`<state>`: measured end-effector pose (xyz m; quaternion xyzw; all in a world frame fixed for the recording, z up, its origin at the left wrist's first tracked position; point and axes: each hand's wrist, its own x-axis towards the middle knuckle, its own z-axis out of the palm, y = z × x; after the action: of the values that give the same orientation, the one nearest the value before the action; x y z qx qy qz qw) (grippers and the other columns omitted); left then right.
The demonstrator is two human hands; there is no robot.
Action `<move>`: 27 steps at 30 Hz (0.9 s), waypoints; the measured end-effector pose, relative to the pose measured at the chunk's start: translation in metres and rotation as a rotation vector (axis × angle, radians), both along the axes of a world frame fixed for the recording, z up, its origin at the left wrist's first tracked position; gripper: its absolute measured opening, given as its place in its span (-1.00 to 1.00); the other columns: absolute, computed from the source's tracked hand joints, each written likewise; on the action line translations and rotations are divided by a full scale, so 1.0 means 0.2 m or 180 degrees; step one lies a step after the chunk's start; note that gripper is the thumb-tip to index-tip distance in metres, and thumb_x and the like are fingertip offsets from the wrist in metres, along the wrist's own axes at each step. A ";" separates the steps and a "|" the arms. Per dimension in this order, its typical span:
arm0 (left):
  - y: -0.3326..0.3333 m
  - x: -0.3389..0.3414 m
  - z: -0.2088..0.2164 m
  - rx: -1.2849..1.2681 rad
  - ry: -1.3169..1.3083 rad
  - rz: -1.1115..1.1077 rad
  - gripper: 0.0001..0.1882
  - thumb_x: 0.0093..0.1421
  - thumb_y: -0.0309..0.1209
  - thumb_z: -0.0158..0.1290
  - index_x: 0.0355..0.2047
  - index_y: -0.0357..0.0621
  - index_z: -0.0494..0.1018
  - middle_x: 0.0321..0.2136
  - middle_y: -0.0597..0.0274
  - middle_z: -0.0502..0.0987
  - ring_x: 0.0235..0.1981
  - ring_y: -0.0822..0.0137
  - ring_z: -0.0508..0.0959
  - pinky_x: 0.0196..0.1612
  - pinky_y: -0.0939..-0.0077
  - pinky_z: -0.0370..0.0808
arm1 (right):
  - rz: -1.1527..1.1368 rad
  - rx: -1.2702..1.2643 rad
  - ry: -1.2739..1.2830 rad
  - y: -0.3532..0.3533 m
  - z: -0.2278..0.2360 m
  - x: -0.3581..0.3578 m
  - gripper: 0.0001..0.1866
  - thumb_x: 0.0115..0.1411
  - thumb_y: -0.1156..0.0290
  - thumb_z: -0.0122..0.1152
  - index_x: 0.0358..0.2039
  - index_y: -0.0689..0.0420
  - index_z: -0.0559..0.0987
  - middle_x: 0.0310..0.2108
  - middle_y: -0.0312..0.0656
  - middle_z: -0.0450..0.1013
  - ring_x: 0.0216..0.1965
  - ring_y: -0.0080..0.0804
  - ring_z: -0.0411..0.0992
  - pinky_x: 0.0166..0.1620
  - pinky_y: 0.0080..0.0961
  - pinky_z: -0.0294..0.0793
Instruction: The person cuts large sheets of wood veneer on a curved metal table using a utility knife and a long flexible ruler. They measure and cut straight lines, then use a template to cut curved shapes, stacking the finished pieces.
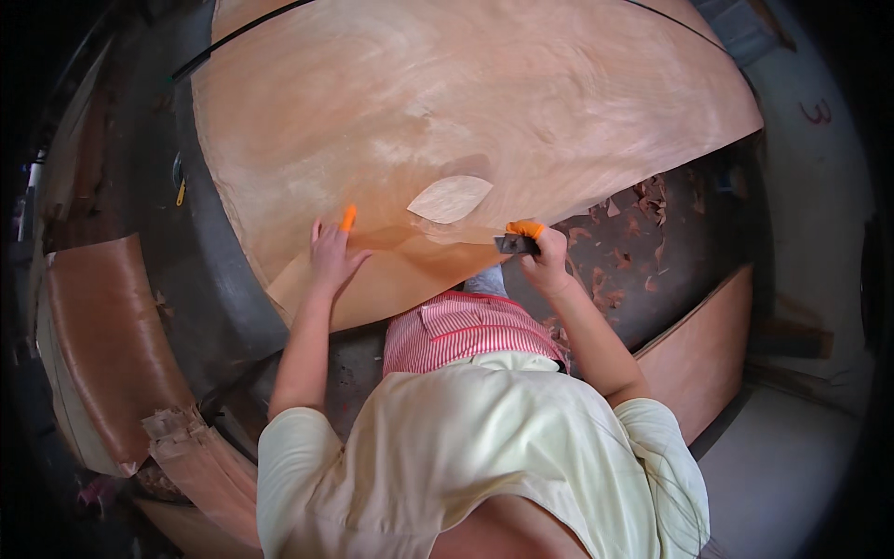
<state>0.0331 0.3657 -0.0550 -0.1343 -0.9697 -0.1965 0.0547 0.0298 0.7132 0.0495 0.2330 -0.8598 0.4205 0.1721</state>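
A large sheet of thin tan wood veneer (354, 102) spreads in front of me, its near edge bending down toward my apron. My left hand (333, 259) lies on that near part with its fingers apart; an orange cover is on one finger. In my right hand (548, 257), by the sheet's near right edge, is a dark flat-bladed tool (516, 244). Orange also covers a digit of this hand. Between the hands and slightly beyond them, a pale leaf-shaped piece of veneer (450, 199) rests on the sheet, beside a darker patch.
Torn veneer scraps (610, 298) litter the dark floor at right. A brown sheet stack (112, 326) stands at left, with ragged strips (200, 456) nearer me. Another veneer panel (703, 354) leans at right. A black bar (242, 39) crosses the far left of the sheet.
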 end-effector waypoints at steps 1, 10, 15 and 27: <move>-0.07 0.02 0.00 0.0079 0.0028 -0.0216 -0.45 -0.26 -0.20 0.23 -0.22 -0.09 0.38 -0.30 0.10 0.40 -0.23 0.13 0.40 0.08 0.15 0.12 | -0.0104 -0.0131 -0.0089 -0.01 -0.01 0.00 -0.71 -0.23 0.67 0.10 -0.39 0.16 0.46 -0.53 -0.11 0.42 -0.54 -0.26 0.43 -0.48 -0.55 0.37; -0.46 -0.32 0.46 0.0330 -0.0668 0.0300 -0.80 -0.10 -0.50 -0.02 -0.38 -0.11 0.44 -0.41 0.03 0.47 -0.37 0.06 0.47 -0.34 0.31 0.41 | -0.1048 -0.0958 -0.0621 0.05 -0.13 0.01 -0.75 -0.03 0.62 0.08 -0.27 0.19 0.44 -0.51 -0.22 0.43 -0.51 -0.56 0.38 -0.41 -0.67 0.34; -0.55 -0.72 0.63 -0.0588 0.1049 0.0977 -0.83 -0.05 -0.37 0.03 -0.38 -0.01 0.44 -0.42 0.14 0.47 -0.43 0.04 0.47 -0.41 0.28 0.42 | -0.1028 -0.1534 -0.1698 0.13 -0.17 0.05 -0.79 0.13 0.55 -0.05 -0.19 0.27 0.37 -0.56 -0.28 0.40 -0.51 -0.64 0.34 -0.41 -0.73 0.29; -0.13 -0.74 0.59 -0.1027 0.0675 0.1158 -0.23 -0.08 -0.29 0.13 0.13 -0.09 0.01 0.14 0.07 0.04 0.09 0.18 0.18 0.13 0.16 0.04 | -0.1454 -0.1322 -0.1742 0.38 -0.13 0.42 -0.77 0.17 0.50 -0.12 -0.17 0.22 0.41 -0.67 -0.37 0.32 -0.57 -0.69 0.27 -0.45 -0.74 0.25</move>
<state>-0.1154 0.3405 0.0627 0.0155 -0.9856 -0.0110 0.1683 0.1134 0.7901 0.0236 -0.1240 -0.8003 0.5825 0.0695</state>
